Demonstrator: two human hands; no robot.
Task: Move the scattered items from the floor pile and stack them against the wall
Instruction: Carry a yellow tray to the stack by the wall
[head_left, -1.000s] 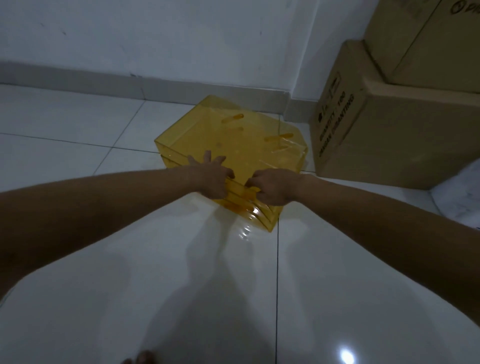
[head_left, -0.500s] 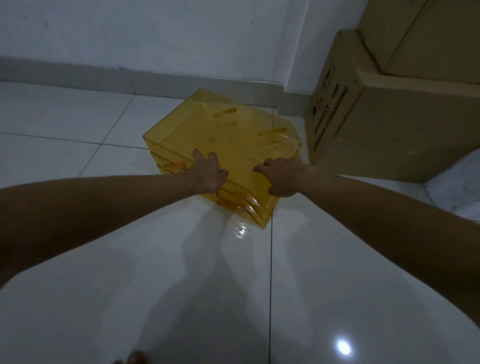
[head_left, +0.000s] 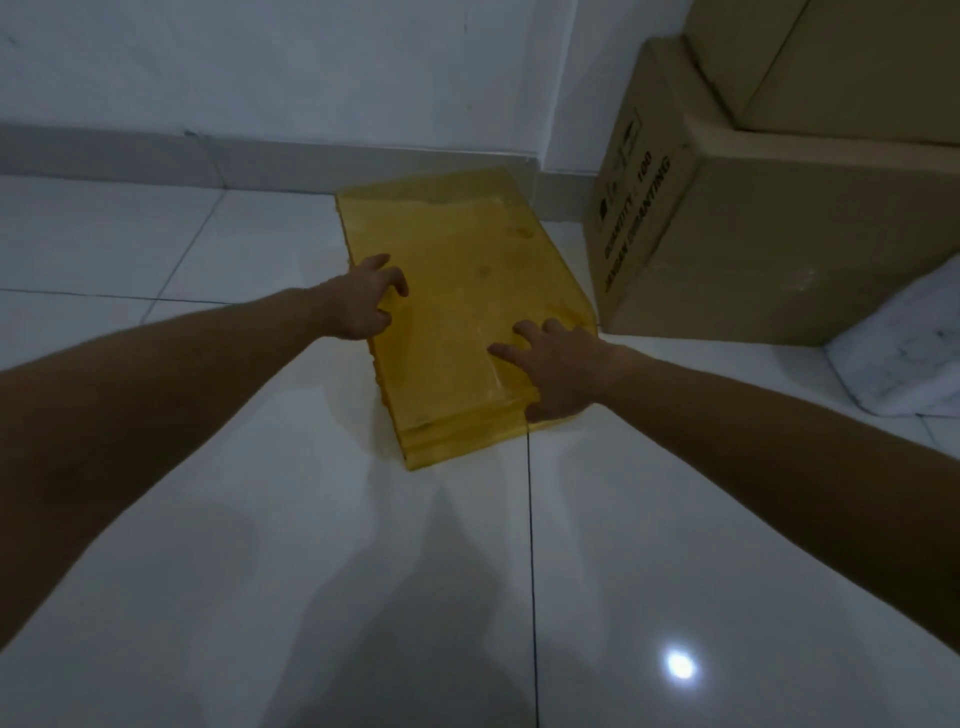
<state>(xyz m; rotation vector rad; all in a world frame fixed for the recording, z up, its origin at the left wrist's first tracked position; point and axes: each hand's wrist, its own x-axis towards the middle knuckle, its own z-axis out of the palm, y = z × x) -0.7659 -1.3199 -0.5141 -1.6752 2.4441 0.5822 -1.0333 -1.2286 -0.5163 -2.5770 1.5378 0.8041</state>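
- Two bare hands on a stack of yellow see-through plastic trays (head_left: 457, 291), lying flat on white tiled floor (head_left: 260, 519), centre frame, far end reaching the skirting at 12 o'clock.
- L hand (head_left: 358, 306) at stack's 9 o'clock edge; fingers curled over the rim, gripping it.
- Stack's layered edges show at its 6 o'clock end.
- R hand (head_left: 558, 369) at stack's 4 o'clock corner; fingers spread, fairly straight, pressing on top, not wrapped round.
- Cardboard boxes (head_left: 753, 234) at 2 o'clock, just beside the stack, one atop another, black print on the side.
- White marbled slab (head_left: 904, 348) at 3 o'clock, by the boxes.
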